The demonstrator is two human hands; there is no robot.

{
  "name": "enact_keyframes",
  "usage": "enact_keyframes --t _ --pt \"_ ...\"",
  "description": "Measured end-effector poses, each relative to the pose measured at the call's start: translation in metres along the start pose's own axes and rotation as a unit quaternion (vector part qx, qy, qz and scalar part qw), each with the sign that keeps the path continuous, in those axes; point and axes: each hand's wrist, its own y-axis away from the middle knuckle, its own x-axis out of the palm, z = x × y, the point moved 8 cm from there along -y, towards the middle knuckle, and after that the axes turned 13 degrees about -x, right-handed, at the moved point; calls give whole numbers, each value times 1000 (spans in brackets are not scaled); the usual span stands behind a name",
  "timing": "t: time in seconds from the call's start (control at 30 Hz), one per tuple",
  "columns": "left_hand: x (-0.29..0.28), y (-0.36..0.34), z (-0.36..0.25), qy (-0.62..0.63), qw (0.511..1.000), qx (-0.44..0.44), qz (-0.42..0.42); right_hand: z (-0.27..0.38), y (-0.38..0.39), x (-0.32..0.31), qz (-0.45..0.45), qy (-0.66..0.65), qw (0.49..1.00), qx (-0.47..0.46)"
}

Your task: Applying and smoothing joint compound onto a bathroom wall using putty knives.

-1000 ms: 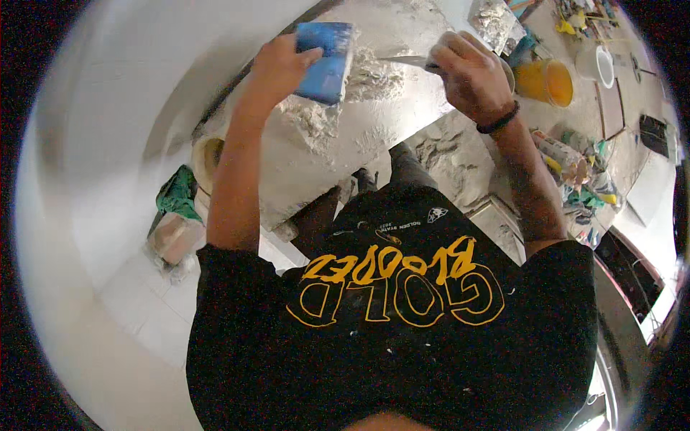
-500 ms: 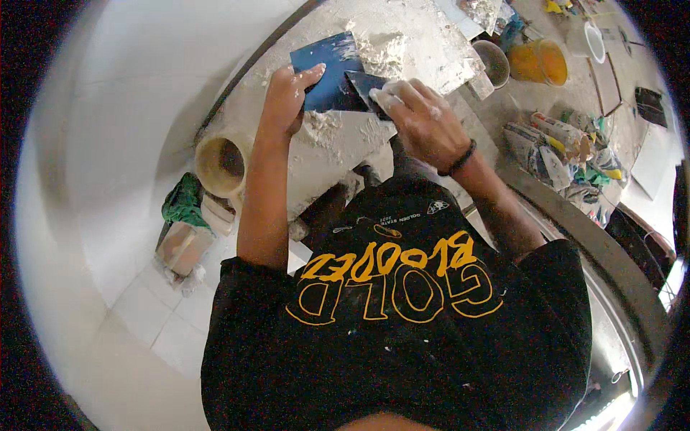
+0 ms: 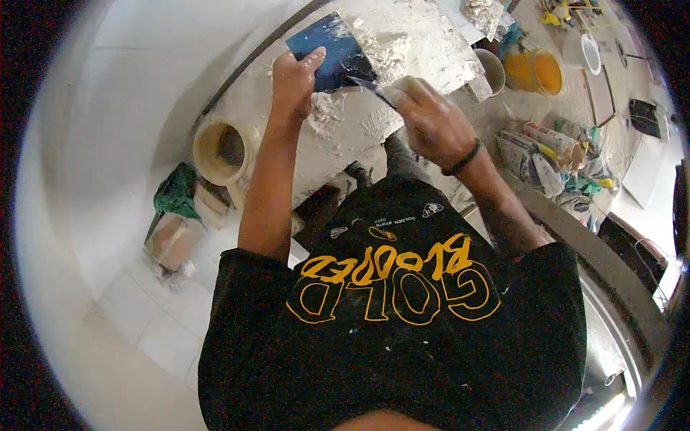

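Observation:
My left hand (image 3: 293, 86) grips a blue flat board (image 3: 327, 50) with white compound smeared on its right part and edge. My right hand (image 3: 431, 118) is closed on a dark putty knife (image 3: 374, 91), whose blade is at the board's lower right corner. Under them lies a worktop (image 3: 262, 86) crusted with white compound (image 3: 392, 43), with more lumps beside and below the board. My right knuckles have pale residue on them.
A cream bucket (image 3: 219, 151) is at left, with green cloth (image 3: 175, 190) and a block (image 3: 174, 237) below it. At right are a yellow bucket (image 3: 532, 72), a white bucket (image 3: 589, 54), a grey pot (image 3: 491, 68) and piled bags (image 3: 532, 151). A white wall (image 3: 100, 144) runs along the left.
My right hand has come down and left from the upper right, bringing the knife to the blue board. My left hand and board shifted slightly down, then back up.

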Motion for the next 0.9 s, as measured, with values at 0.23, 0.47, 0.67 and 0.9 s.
enact_keyframes --t 0.23,0.47,0.67,0.9 --pt "-63 75 6 -119 984 31 -131 18 1 1 -77 93 992 30" --pt "-40 90 -15 -211 965 85 -133 27 28 22 -3 99 995 20" --pt "-43 91 -18 -211 950 189 -130 37 54 14 -151 51 975 154" --pt "-74 144 -2 -193 898 372 -134 47 68 36 -137 112 976 124"
